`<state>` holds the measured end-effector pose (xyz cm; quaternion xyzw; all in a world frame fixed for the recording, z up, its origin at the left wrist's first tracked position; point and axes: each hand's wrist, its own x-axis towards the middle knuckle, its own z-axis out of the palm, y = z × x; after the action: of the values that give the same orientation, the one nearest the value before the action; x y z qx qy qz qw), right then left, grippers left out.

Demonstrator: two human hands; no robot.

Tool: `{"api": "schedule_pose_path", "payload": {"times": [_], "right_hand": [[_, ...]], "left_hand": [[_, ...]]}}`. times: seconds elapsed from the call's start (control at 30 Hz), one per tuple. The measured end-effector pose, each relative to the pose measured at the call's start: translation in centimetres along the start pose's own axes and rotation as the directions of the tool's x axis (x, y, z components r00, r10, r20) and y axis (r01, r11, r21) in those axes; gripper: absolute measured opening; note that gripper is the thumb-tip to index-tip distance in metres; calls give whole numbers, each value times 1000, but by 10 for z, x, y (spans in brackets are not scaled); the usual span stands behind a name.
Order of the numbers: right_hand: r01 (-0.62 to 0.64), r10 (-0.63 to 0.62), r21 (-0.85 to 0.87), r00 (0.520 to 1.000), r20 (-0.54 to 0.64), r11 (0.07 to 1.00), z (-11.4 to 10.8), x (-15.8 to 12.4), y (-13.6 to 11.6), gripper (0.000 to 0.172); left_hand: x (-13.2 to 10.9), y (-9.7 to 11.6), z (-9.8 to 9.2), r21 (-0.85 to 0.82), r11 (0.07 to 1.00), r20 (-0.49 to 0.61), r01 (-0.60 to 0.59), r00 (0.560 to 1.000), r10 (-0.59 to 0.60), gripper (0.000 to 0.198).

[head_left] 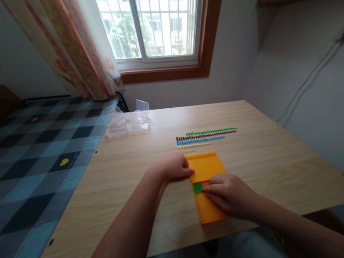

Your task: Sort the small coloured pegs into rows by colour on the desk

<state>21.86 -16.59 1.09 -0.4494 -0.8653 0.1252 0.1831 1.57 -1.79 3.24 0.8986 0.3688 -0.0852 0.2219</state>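
An orange tray (207,164) lies on the wooden table (119,187) in front of me. My left hand (174,167) rests curled against the tray's left edge, fingers closed on the rim. My right hand (227,193) lies over the tray's lower part, fingertips pressed on a small green tile (197,188) inside it. Beyond the tray run rows of small pieces: a green row (212,131), a dark brown row (205,135), a blue row (199,140) and a short yellow row (190,147).
A transparent plastic box (126,122) with its lid up stands at the table's far left corner. A bed with a chequered blue and black cover (20,167) runs along the left. The window (150,21) and curtain are behind; a wall stands to the right.
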Motion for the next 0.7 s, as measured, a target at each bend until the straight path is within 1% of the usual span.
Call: {"api": "schedule_pose_path", "payload": {"times": [0.1, 0.23, 0.33, 0.43, 0.5, 0.57, 0.7], "right_hand": [[14, -14, -3, 1000, -15, 1000, 1, -1, 0, 27], [35, -34, 0, 995, -95, 999, -2, -2, 4, 26], [26, -29, -19, 986, -161, 999, -12, -1, 14, 24], [18, -27, -40, 974, -225, 999, -29, 6, 28, 22], [7, -21, -51, 963, -270, 999, -42, 15, 38, 22], [-19, -2, -69, 956, -294, 997, -54, 31, 51, 21], [-109, 77, -99, 957, -280, 989, -68, 80, 78, 19]], "left_hand": [[0, 0, 0, -10, 1000, 0, 1, 1000, -1, 38], [0, -1, 0, -17, 1000, 5, 0, 1000, 0, 39], [1, -2, 0, -13, 1000, 11, -8, 1000, 9, 45], [2, -4, 1, -26, 1000, 16, 4, 1000, -4, 50], [3, -6, 1, -55, 998, 27, 23, 999, -21, 52], [4, -8, 1, -89, 996, 40, 33, 999, -29, 52], [4, -9, -1, -133, 991, 45, 26, 999, -20, 50]]}}
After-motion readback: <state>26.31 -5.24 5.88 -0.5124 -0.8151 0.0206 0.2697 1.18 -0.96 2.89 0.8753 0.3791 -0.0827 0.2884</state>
